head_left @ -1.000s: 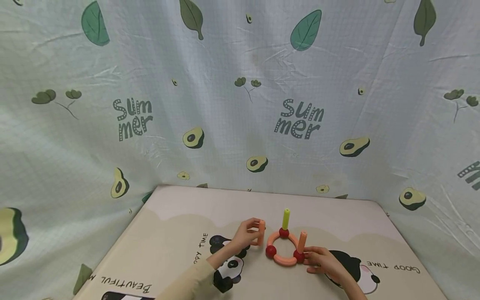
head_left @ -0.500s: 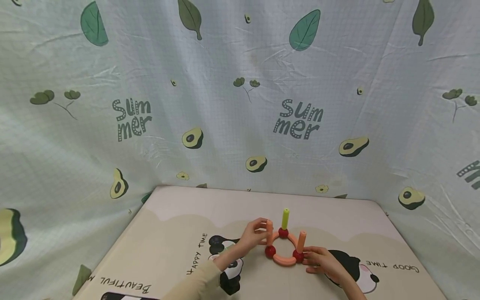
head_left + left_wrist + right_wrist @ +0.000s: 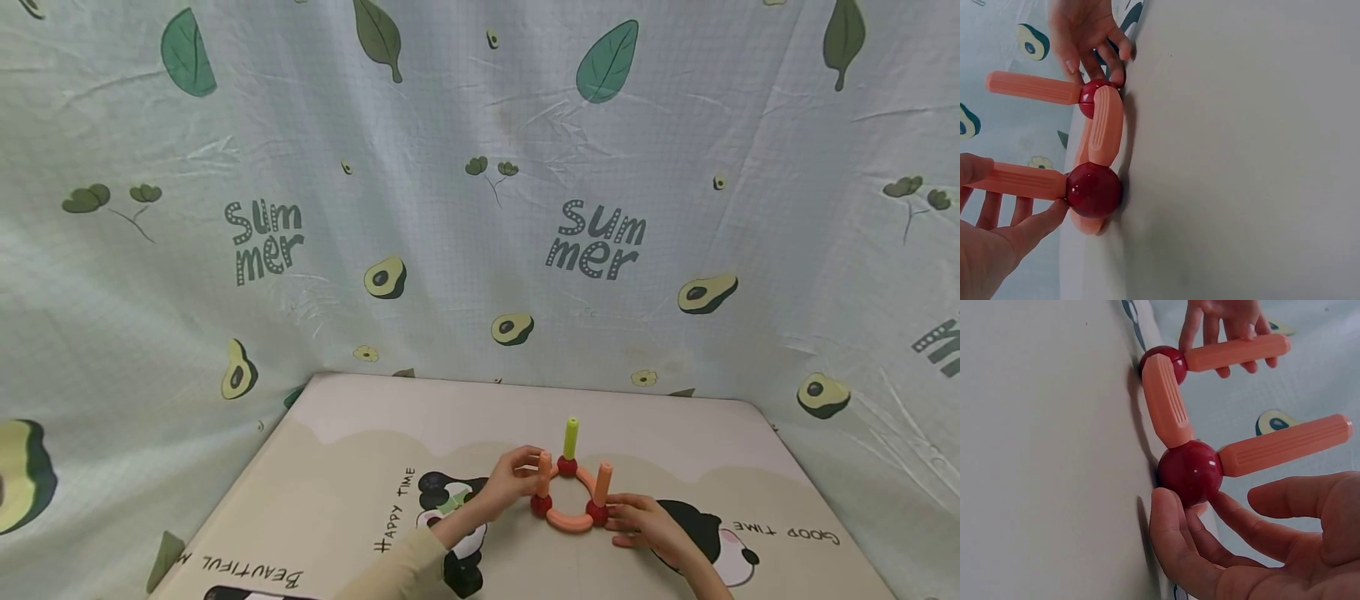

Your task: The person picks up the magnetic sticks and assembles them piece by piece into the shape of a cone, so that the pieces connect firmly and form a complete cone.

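A ring of curved orange pieces (image 3: 570, 522) and red balls lies on the table. My left hand (image 3: 512, 482) pinches an upright orange ribbed rod (image 3: 544, 468) between thumb and fingers; its lower end meets the left red ball (image 3: 1094, 190). On the other side, the fingers of my right hand (image 3: 647, 525) touch the right red ball (image 3: 1190, 472), with the thumb apart from it. A second orange rod (image 3: 1286, 446) stands up from that ball, not held. From the rear red ball (image 3: 567, 467) rises a yellow-green rod (image 3: 572, 438).
A pale tabletop (image 3: 360, 408) carries printed pandas and lettering. Behind it hangs a light curtain (image 3: 442, 208) patterned with leaves, avocados and words.
My left hand has carried its orange rod rightward to the left red ball and then slightly down onto it. The right hand has stayed by the right ball.
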{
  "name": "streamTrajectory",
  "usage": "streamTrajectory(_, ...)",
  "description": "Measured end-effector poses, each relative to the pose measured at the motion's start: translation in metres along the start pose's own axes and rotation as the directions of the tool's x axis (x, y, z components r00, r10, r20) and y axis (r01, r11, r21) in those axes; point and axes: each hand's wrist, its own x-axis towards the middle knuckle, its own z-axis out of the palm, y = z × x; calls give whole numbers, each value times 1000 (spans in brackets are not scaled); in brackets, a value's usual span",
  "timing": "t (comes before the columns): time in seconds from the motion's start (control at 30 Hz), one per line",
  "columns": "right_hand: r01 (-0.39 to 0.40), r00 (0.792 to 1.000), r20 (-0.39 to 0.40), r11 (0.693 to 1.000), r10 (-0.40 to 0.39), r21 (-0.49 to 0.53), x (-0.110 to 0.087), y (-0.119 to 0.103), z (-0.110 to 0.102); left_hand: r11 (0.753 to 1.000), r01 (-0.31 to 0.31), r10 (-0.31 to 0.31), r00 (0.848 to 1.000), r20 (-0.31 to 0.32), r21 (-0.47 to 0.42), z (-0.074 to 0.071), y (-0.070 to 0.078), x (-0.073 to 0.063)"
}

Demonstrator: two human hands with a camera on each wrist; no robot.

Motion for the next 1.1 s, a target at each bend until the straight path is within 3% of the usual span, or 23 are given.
streamTrajectory(0.2,-6,1000,-12,1000,6,3,-1,0,1,1000,-8,8,1000,-6,-5,-1,-18,6)
streamTrajectory(0.4,-5,1000,-13,1000,5,5,-1,0,3,1000,-17,17,1000,-6,5,-1,-21,6)
streamTrajectory(0.8,44,999,1,998,-44,-43,-3,-2,-3,997,-59,58,998,30,47,1,8,-8)
streamTrajectory(1.1,79,994,-67,981,-92,-176,-10,-8,-9,996,-80,79,996,33,49,1,8,-9)
